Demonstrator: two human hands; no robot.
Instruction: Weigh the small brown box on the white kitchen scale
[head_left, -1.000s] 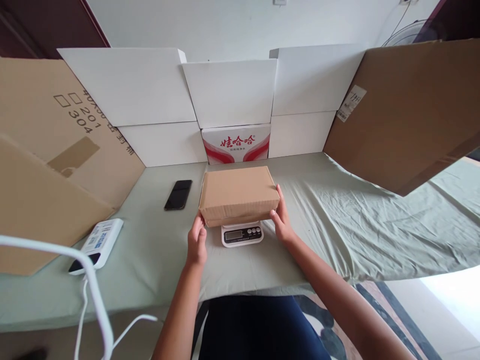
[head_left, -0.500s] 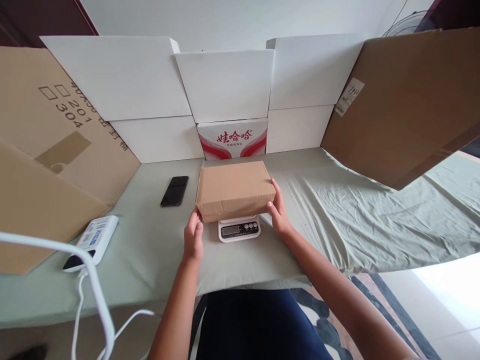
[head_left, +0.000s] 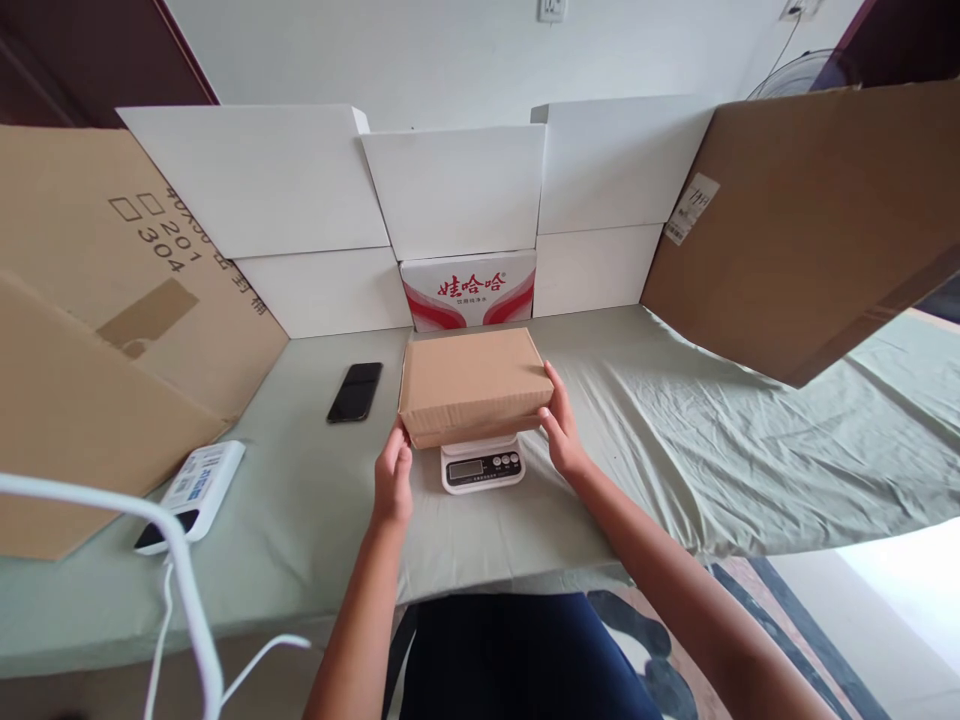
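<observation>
A person seated at a table draped in pale green cloth [head_left: 675, 450] steadies a closed brown cardboard box [head_left: 472, 385] atop a small white digital kitchen scale [head_left: 482, 466], whose dark display and row of buttons show just below the box's near edge, between the two hands. Far to the left of the left hand, a large brown carton [head_left: 112, 300] leans printed with "201" and "304" and some characters too slanted to read; nearer that hand lies a white power strip [head_left: 193, 487] with a blue label, its white cable [head_left: 180, 600] looping toward the camera. A black phone [head_left: 355, 391] lies face up just beyond and left of the left hand. The left hand [head_left: 393, 480] presses its fingertips to the box's near left corner; the right hand [head_left: 564, 430] is wrapped against the box's right end, fingers extended along it. Beyond the hands, white cartons [head_left: 450, 190] form a wall around a red-and-white case [head_left: 469, 290] marked "娃哈哈". To the right of the right hand, a brown cardboard sheet [head_left: 810, 220] bears a small white shipping label [head_left: 690, 208], illegible.
</observation>
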